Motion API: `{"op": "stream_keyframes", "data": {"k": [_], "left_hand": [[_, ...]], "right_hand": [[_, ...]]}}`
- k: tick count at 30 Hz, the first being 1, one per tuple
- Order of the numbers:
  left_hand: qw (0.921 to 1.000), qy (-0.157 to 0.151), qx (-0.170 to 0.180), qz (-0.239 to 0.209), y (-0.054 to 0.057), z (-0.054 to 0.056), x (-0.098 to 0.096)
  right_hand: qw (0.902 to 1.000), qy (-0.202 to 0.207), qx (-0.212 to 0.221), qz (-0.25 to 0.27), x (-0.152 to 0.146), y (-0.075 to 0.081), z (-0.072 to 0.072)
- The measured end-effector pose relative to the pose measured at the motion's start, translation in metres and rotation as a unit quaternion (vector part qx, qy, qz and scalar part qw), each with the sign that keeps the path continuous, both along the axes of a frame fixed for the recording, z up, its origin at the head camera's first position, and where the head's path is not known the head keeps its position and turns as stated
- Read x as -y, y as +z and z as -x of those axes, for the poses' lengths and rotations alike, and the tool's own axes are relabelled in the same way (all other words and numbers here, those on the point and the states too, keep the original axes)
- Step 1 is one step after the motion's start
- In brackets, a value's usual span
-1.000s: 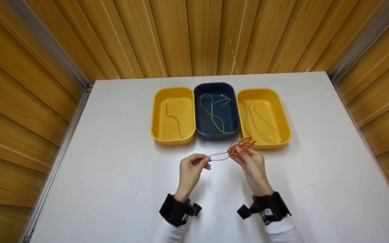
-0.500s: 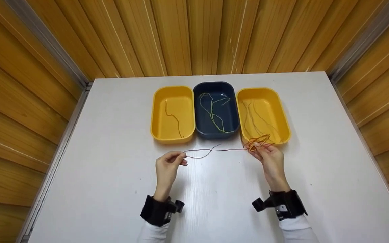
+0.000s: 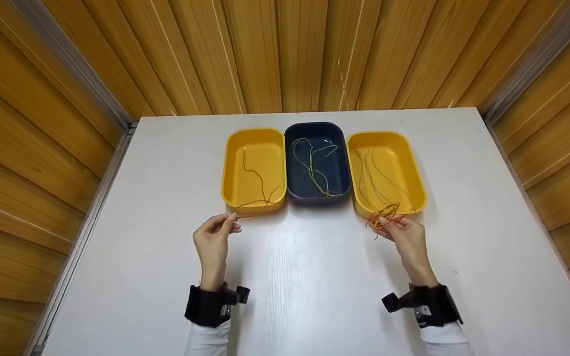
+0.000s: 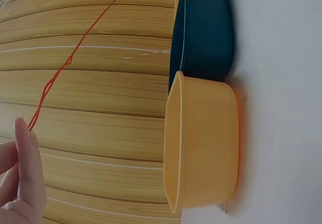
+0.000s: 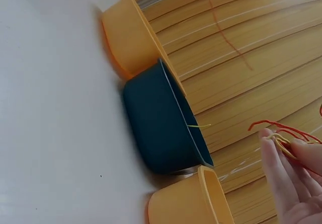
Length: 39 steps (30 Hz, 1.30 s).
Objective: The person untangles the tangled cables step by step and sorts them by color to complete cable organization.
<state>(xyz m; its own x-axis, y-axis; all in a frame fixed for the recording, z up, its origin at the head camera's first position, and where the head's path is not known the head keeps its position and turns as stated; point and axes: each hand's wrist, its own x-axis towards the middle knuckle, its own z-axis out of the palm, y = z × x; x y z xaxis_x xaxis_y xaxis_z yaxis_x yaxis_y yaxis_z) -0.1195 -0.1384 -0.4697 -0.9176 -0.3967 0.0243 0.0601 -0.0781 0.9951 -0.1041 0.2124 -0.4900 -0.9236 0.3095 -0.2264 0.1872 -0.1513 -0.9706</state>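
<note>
In the head view my left hand (image 3: 213, 242) pinches a thin red string (image 3: 250, 202) between thumb and fingertips, just before the left yellow tray. The left wrist view shows that string doubled and twisted near the fingertips, stretching away from the hand. My right hand (image 3: 408, 242), by the near edge of the right yellow tray, holds a loose tangle of orange, yellow and red strings (image 3: 386, 215). Red ends poke past its fingertips in the right wrist view. There, a blurred red string end (image 5: 246, 63) hangs apart from the tangle.
Side by side stand a left yellow tray (image 3: 235, 173) with a brownish string, a dark blue tray (image 3: 295, 188) with green strings, and a right yellow tray (image 3: 406, 158) with pale strings. The white table (image 3: 305, 277) has wood-panelled walls behind and beside it.
My hands have spread apart, the left going farther left. The red string, earlier stretched between the hands, now trails from the left hand, and its far end appears out of the right hand's tangle.
</note>
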Motion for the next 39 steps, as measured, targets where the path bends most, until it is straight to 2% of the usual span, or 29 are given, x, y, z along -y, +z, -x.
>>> {"op": "stream_keyframes", "data": {"k": [4,8,14,24,27,33,39], "left_hand": [[0.999,0.035,-0.003,-0.026,0.0,0.007,0.0],[0.9965,0.062,-0.025,-0.049,0.001,0.015,0.0],[0.9943,0.08,-0.042,-0.056,0.002,0.027,0.0],[0.9911,0.113,-0.03,-0.063,-0.003,0.055,0.004],[0.9916,0.116,-0.02,-0.054,-0.007,0.064,0.005],[0.9933,0.115,0.002,-0.009,-0.017,0.082,0.005],[0.9941,0.102,0.015,0.033,-0.024,0.093,0.001]], "right_hand": [[0.9995,0.021,0.002,-0.024,0.003,-0.002,-0.002],[0.9986,0.031,0.008,-0.041,0.004,-0.003,-0.003],[0.9972,0.047,0.02,-0.055,0.003,-0.007,-0.004],[0.9935,0.067,0.033,-0.085,0.004,-0.01,-0.004],[0.9923,0.075,0.039,-0.09,0.005,-0.01,-0.004],[0.9914,0.087,0.04,-0.089,0.008,-0.012,-0.004],[0.9915,0.09,0.037,-0.087,0.009,-0.014,-0.004]]}}
